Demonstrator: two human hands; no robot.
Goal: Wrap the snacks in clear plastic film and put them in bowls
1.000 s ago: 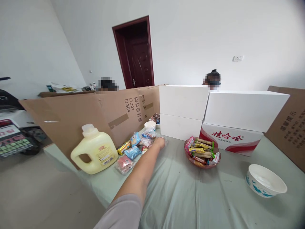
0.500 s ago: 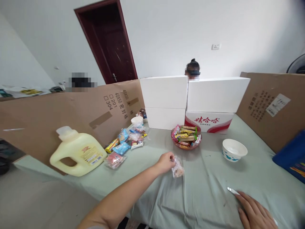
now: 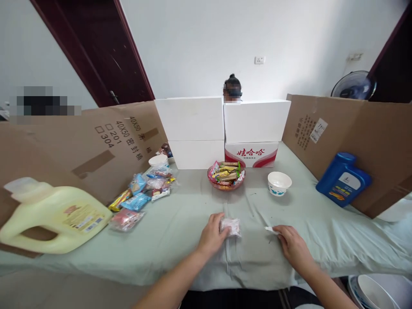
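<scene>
Packet [image 3: 233, 227] sits in left grip [image 3: 211, 236], slim tool [image 3: 271, 229] in right grip [image 3: 294, 246].

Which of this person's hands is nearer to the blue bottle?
The right. The right hand, holding a slim white item, is left of the blue bottle and closer to the wearer; the left hand, gripping a clear packet, is farther left.

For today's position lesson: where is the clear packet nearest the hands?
In the head view, the clear packet is just right of centre, in the left hand, near the front edge of the table.
</scene>
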